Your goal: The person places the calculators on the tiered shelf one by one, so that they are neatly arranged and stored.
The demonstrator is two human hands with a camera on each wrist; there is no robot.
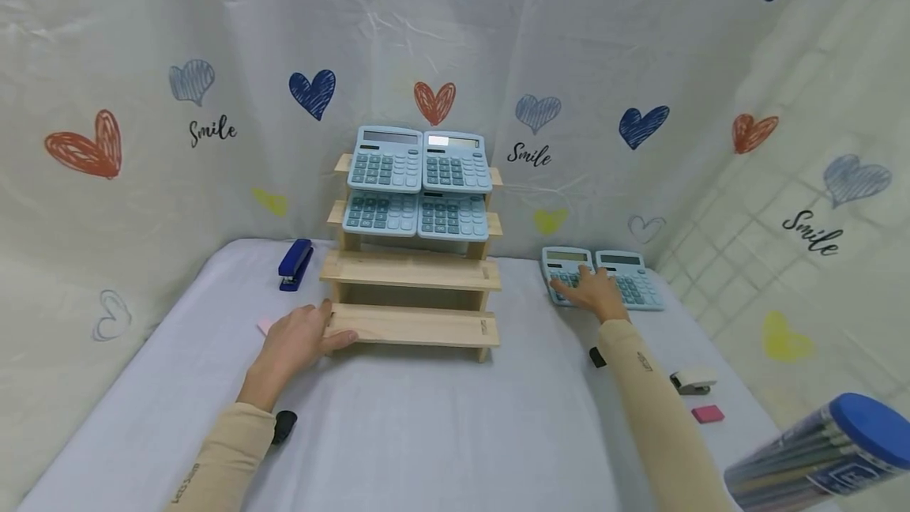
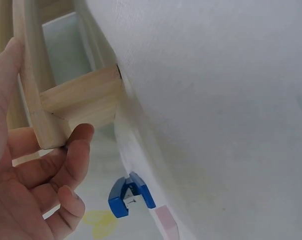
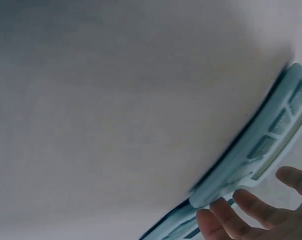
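A stepped wooden rack (image 1: 412,271) stands mid-table, with light blue calculators (image 1: 385,158) lying on its two upper tiers. My left hand (image 1: 313,336) grips the left end of the bottom step; in the left wrist view the fingers (image 2: 73,150) curl under the wooden end (image 2: 81,97) with the thumb on the other side. To the right, two more calculators lie side by side on the table. My right hand (image 1: 592,289) rests with spread fingers on the left calculator (image 1: 565,261). The right calculator (image 1: 634,281) is untouched. The right wrist view shows fingertips (image 3: 250,210) at that calculator's edge (image 3: 255,150).
A blue stapler (image 1: 295,264) lies left of the rack, and a pink note (image 1: 265,326) lies by my left hand. A small white stapler (image 1: 693,380) and a pink eraser (image 1: 707,414) lie at front right. A blue-capped tube of pencils (image 1: 817,457) sits at bottom right. Heart-printed cloth walls surround the table.
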